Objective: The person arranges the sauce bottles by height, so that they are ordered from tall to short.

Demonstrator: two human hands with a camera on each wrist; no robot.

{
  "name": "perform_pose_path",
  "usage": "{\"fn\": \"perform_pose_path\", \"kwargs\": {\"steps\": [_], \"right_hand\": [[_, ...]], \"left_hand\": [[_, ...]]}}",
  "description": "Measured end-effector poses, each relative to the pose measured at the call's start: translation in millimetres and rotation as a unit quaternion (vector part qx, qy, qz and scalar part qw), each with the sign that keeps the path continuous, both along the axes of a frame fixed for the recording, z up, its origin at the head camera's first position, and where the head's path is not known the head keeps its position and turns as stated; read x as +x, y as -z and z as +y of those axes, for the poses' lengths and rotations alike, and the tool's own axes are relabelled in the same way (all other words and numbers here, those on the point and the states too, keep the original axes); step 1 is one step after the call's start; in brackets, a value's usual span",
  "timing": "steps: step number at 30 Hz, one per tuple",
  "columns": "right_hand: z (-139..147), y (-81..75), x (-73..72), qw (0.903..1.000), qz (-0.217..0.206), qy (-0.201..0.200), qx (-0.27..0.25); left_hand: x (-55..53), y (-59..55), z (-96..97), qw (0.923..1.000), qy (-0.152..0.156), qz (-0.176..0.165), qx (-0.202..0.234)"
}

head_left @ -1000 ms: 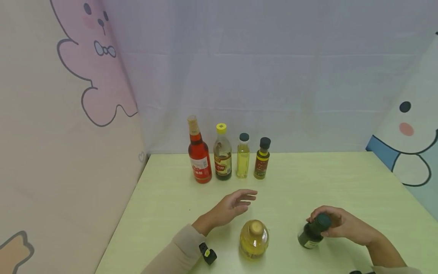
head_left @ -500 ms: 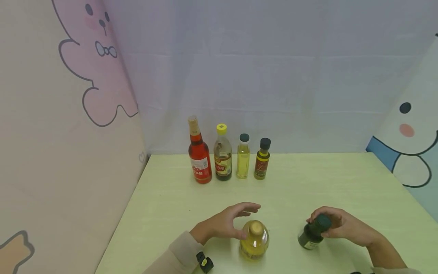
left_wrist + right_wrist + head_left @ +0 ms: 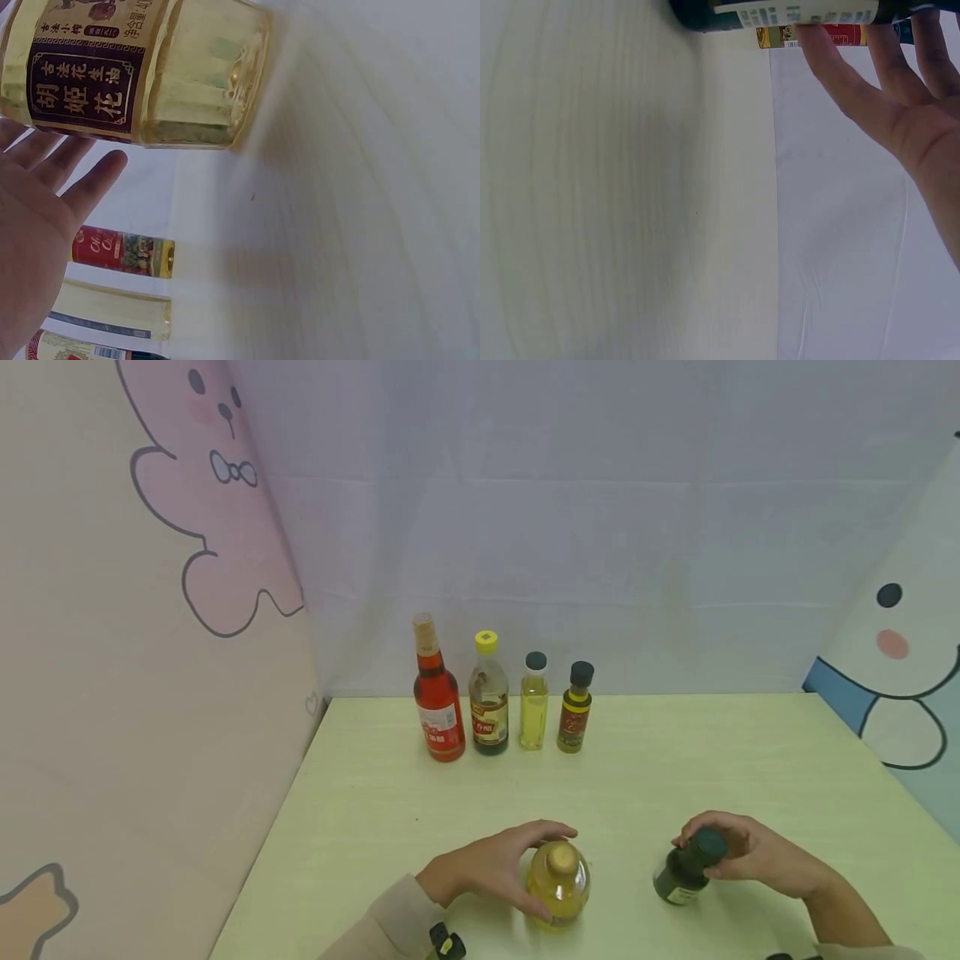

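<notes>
A squat bottle of golden peanut oil (image 3: pixel 564 893) with a gold cap stands on the table, its brown label facing the left wrist view. My left hand (image 3: pixel 491 864) curves around its left side, thumb in front and fingers behind. In the left wrist view these fingers (image 3: pixel 94 184) are fairly straight, with a small gap from the bottle at the index fingertip; the thumb is out of that view. To the right, my right hand (image 3: pixel 757 856) grips a small dark bottle (image 3: pixel 678 878) with a dark green cap, fingers at the back and thumb near the neck.
At the back stand a red bottle (image 3: pixel 441 718), a yellow-capped bottle of dark liquid (image 3: pixel 489 722), a slim pale-oil bottle (image 3: pixel 533 714) and a small olive oil bottle (image 3: pixel 573 722). A hanging cloth (image 3: pixel 570 527) rises behind the pale table (image 3: pixel 750 752); another stands left.
My left hand has come back toward me and around the peanut oil bottle, from behind and left of it. The right hand and its dark bottle have stayed in place.
</notes>
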State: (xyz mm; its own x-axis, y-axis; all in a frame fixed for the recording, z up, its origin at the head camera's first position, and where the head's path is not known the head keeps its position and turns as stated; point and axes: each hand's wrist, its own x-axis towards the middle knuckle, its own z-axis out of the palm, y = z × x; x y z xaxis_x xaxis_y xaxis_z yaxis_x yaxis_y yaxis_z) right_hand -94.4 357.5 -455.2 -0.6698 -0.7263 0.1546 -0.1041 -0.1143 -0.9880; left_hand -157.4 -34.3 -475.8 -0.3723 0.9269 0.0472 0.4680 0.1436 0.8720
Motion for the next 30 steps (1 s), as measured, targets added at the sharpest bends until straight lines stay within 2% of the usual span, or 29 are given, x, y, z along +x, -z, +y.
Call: {"fn": "perform_pose_path", "kwargs": {"steps": [10, 19, 25, 30], "right_hand": [[-0.7, -1.7, -0.5, 1.0000, 0.003, 0.003, 0.004], [0.0, 0.1, -0.3, 1.0000, -0.004, 0.000, -0.003], [0.3, 0.5, 0.2, 1.0000, 0.000, -0.001, -0.004], [0.4, 0.5, 0.6, 1.0000, 0.005, 0.002, -0.003]], "left_hand": [[3.0, 0.7, 0.7, 0.9999, 0.004, 0.012, -0.006], [3.1, 4.1, 0.0, 1.0000, -0.004, 0.004, 0.001], [3.2, 5.8, -0.8, 0.9998, -0.001, -0.018, 0.013], [4.4, 8.7, -0.8, 0.9996, -0.001, -0.018, 0.021]]}}
